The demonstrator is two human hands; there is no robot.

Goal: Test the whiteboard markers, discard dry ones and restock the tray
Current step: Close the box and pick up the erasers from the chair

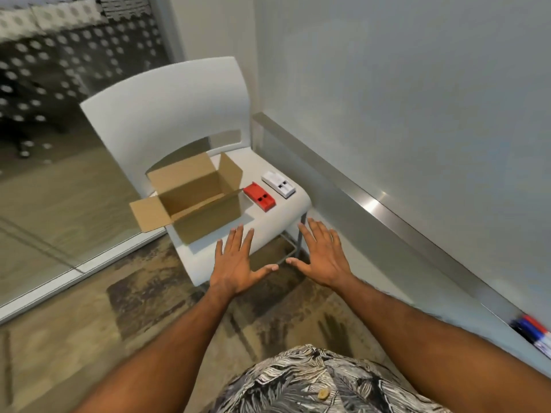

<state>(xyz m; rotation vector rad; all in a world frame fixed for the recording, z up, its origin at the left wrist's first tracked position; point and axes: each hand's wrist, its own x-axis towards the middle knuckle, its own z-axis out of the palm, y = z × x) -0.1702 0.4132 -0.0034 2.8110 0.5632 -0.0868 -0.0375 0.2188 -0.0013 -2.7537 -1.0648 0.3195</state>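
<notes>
The fingers [235,242] of both hands are straight and spread apart, and they hold nothing. The left hand [238,263] and the right hand [323,260] are side by side in the middle of the frame, palms down. The thumbs point at each other and are close but do not touch. Both arms reach up from the bottom of the frame, over the front edge of a white chair [167,114].

The markers [533,332] lie at the lower right edge of the frame, on the metal tray [372,201] under the whiteboard [417,84]. They lie along the tray, with their red, blue and black caps pointing to the upper left.

On the chair seat an open cardboard box [196,198] sits at the left. Just right of it lie a red box [259,199] and a white box [278,183], side by side, long ways from upper left to lower right.
</notes>
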